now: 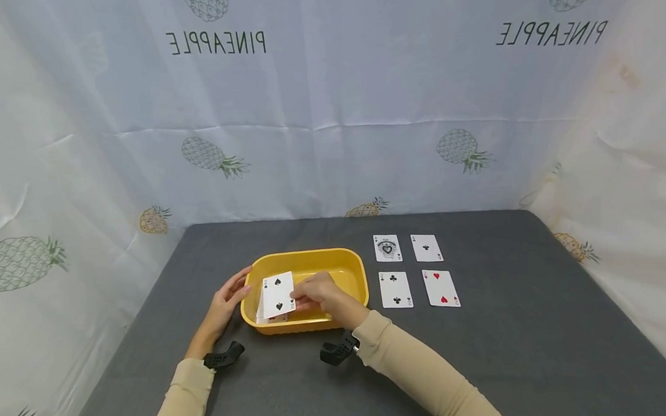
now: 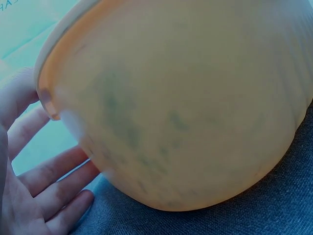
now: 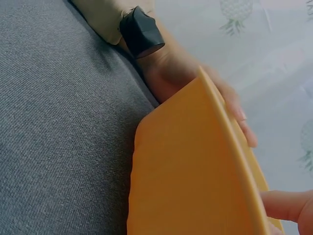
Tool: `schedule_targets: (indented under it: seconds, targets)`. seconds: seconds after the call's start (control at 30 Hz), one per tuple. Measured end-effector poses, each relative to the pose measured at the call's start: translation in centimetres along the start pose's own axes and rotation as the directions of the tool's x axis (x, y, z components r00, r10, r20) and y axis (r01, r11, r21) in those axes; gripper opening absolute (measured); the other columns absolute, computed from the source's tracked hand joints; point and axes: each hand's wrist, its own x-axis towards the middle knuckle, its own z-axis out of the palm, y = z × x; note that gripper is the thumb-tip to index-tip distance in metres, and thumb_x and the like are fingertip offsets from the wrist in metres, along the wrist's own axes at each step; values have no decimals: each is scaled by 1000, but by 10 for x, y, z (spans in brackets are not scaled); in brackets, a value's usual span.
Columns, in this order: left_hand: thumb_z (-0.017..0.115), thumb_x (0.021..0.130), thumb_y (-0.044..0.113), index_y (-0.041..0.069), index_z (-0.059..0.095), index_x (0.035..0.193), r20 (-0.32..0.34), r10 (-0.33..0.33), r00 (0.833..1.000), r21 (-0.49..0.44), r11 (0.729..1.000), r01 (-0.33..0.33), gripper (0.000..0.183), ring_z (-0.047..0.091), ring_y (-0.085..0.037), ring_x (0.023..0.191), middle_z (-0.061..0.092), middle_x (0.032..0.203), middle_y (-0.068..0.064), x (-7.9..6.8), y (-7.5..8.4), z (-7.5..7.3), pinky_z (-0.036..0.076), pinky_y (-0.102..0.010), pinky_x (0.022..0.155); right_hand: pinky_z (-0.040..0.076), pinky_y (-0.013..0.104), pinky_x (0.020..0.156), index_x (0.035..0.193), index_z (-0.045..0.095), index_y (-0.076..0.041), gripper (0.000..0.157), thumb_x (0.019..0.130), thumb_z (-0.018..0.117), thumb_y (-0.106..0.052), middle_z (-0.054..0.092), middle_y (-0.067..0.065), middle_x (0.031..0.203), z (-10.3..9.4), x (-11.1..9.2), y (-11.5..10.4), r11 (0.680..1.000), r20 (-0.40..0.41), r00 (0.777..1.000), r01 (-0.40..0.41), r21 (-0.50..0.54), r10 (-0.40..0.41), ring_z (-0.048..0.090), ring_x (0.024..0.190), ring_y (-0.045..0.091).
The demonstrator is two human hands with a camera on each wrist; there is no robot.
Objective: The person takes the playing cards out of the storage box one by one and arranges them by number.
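Observation:
A yellow plastic container point(image 1: 358, 277) with a rounded rim stands on the dark table. My left hand point(image 1: 225, 302) grips its left rim; in the left wrist view, several fingers point(image 2: 63, 181) lie along the outer wall. Inside the container, my right hand point(image 1: 320, 292) pinches a two of spades point(image 1: 277, 294) by its right edge, face up. Beneath that card, other playing cards point(image 1: 259, 313) peek out, mostly covered. The right wrist view shows the container's wall point(image 3: 181, 161), with part of the right hand point(image 3: 288, 205) behind the rim; the card is hidden there.
Right of the container lie a card with an ornate emblem point(image 1: 388, 250), an ace of clubs point(image 1: 427, 247), a two of clubs point(image 1: 396, 289) and a two of hearts point(image 1: 441, 288), face up in two rows. A pineapple-print curtain point(image 1: 312, 170) hangs behind the dark table point(image 1: 506, 339).

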Motion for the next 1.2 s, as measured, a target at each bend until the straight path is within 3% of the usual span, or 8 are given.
schedule_targets:
  seconds: [0.17,0.4,0.63,0.93,1.03,1.2]
  targets:
    - [51,100,19,7,39,147,18,38,999,-10,999,-38,50,52,16,108,53,116,32,0,-2,-1,42,-6,89,54,22,53,95,72,6,17,81,73,-4,65,7,70,-7,-5,-1,997,19,998,64,-39,-63,61,50,10]
    - [52,100,20,9,38,147,12,25,1000,-2,1000,-25,51,52,16,107,53,115,32,1,-3,-1,43,-6,88,58,32,69,96,71,6,17,82,73,-4,62,4,67,-19,-13,-5,992,37,992,119,-46,-117,61,51,8]
    - [52,100,20,8,39,147,10,26,1000,-16,1000,-26,50,53,15,107,54,115,32,1,-4,-1,44,-7,88,59,32,66,99,71,8,18,84,71,-3,67,8,76,-34,-23,-6,982,37,982,187,-35,-186,61,55,8]
    - [51,100,19,6,39,147,15,44,999,-28,999,-43,50,54,13,108,54,116,30,0,-3,-2,44,-7,88,58,26,61,105,68,10,24,85,68,-2,68,6,80,-57,-31,-5,979,40,978,203,6,-204,61,58,7]
    - [51,100,20,8,39,147,19,40,999,-17,999,-40,50,53,13,110,54,122,22,0,-3,-2,44,-7,88,58,25,60,107,68,10,26,84,69,-2,67,3,76,-66,-34,-4,980,14,980,197,12,-197,61,57,7]
    - [51,100,21,9,39,147,16,30,999,-9,1000,-30,50,53,13,110,51,137,-7,0,-3,-1,44,-7,88,57,23,59,109,66,12,30,83,70,-2,62,-3,67,-81,-36,-1,978,-18,978,206,39,-205,59,56,5]
